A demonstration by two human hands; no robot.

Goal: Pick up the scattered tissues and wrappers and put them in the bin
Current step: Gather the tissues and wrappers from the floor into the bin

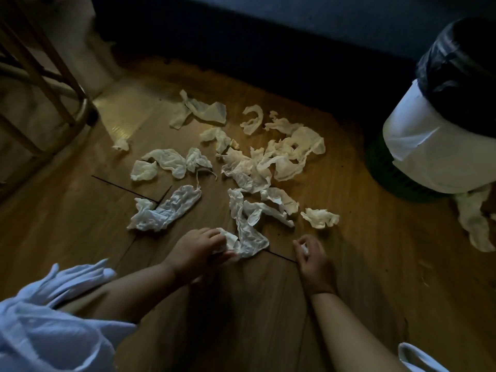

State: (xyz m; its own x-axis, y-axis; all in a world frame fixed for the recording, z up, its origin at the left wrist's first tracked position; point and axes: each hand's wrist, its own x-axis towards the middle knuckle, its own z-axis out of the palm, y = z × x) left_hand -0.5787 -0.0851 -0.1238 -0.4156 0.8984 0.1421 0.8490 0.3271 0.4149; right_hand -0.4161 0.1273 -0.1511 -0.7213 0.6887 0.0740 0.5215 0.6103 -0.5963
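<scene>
On the brown wood-plank floor (335,264), nr the front edge of the scattered crumpled white tissues (268,162), the left hand (198,251) has its grip closed on the nearest long white crumpled tissue (247,237); the right hand (312,260) looks curled round a small white scrap (304,249), tho dim light makes that unsure. Gathering step is underway w/ most of the pile left; next calls for lifting both and carrying them right to the black-bagged bin w/ white paper band (440,135), well apart. Wooden chair legs (53,84) at far left, not in the way; one more white tissue (475,224) lies beside the bin base.
</scene>
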